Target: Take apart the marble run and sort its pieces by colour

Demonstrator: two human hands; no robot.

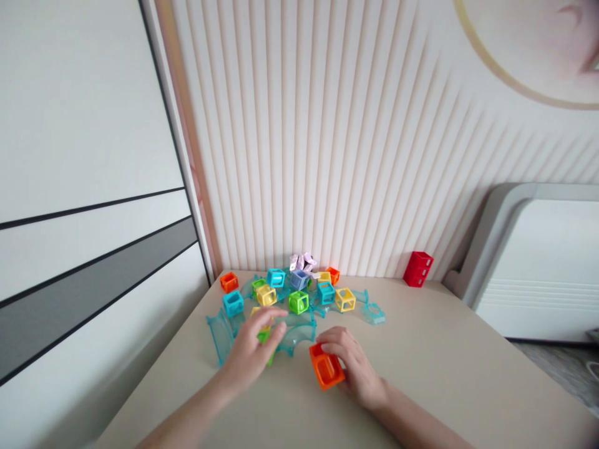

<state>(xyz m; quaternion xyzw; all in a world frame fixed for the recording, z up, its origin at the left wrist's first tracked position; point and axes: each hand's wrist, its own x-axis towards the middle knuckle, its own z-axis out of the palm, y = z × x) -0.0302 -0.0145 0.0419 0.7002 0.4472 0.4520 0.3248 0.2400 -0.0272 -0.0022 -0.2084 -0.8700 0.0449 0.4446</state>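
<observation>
My right hand is closed on an orange hollow cube block, held near the front middle of the table with an open face toward me. To its left, my left hand hovers over the pile with thumb and fingers apart and nothing between them. Beneath and behind that hand are green block parts, partly hidden, and a yellow block. Translucent teal curved track pieces lie just past both hands. Behind them sit a green cube, a yellow cube and a teal cube.
Several more cubes, including an orange one and a blue one, spread along the table's back left. Pale purple pieces rest by the ribbed wall. A red box-shaped stack stands at the back right.
</observation>
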